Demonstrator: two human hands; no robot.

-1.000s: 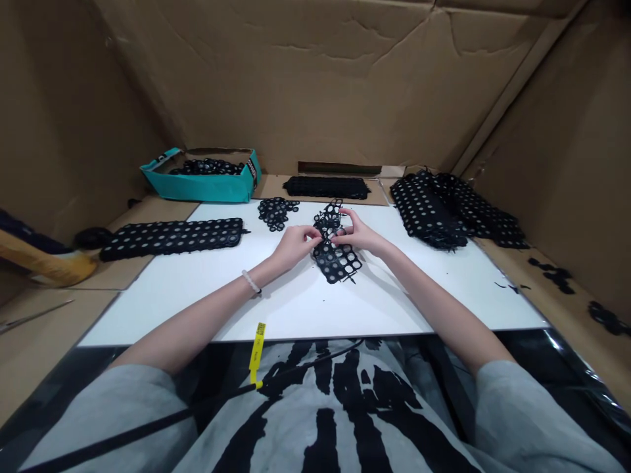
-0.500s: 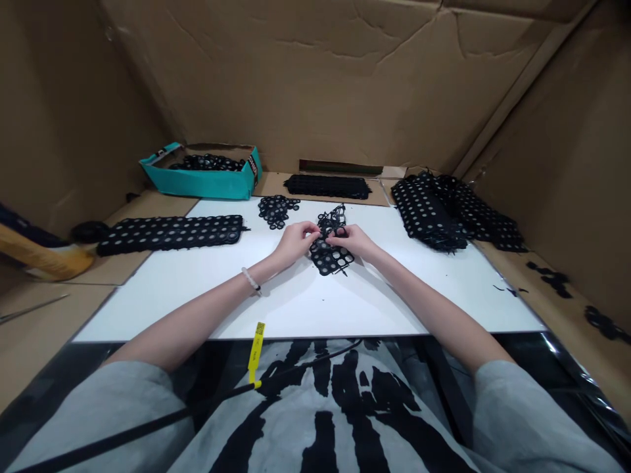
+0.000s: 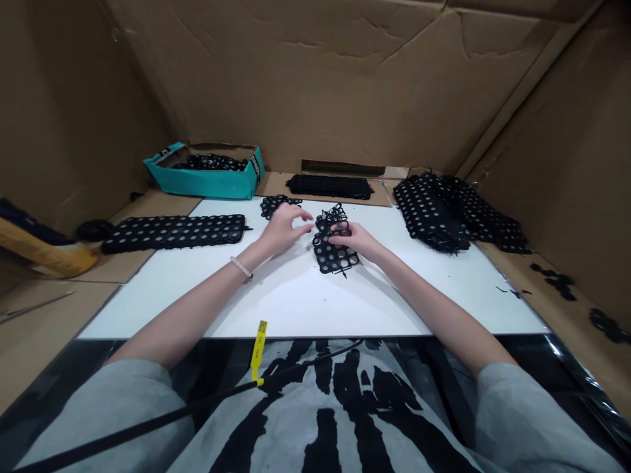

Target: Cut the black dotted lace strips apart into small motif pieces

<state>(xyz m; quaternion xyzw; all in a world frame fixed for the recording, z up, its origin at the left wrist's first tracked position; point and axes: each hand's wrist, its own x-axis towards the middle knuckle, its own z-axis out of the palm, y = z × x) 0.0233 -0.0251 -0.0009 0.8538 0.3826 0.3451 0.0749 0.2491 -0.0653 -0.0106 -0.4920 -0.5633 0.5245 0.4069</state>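
Observation:
In the head view my right hand (image 3: 359, 240) grips a black sheet patterned with round holes (image 3: 331, 255), its thumb and fingers closed on the right edge. The sheet's far part is tangled, with loose strands and open rings. My left hand (image 3: 283, 230) is apart from the sheet, to its left, fingers spread. A tiny dark bit shows by its thumb tip; what it is I cannot make out. Just beyond the left hand lies a pile of small black rings (image 3: 274, 203), partly hidden by that hand.
A teal box (image 3: 207, 182) with black rings stands at back left. Flat black perforated strips lie left (image 3: 177, 231) and at the back (image 3: 330, 186). More perforated sheets (image 3: 428, 210) are heaped right. Tweezers (image 3: 39, 305) lie far left. Cardboard walls (image 3: 296, 79) enclose the white board (image 3: 276, 309).
My left hand has let go of the sheet and moved left towards the ring pile, its fingers opening. My right hand stays on the sheet.

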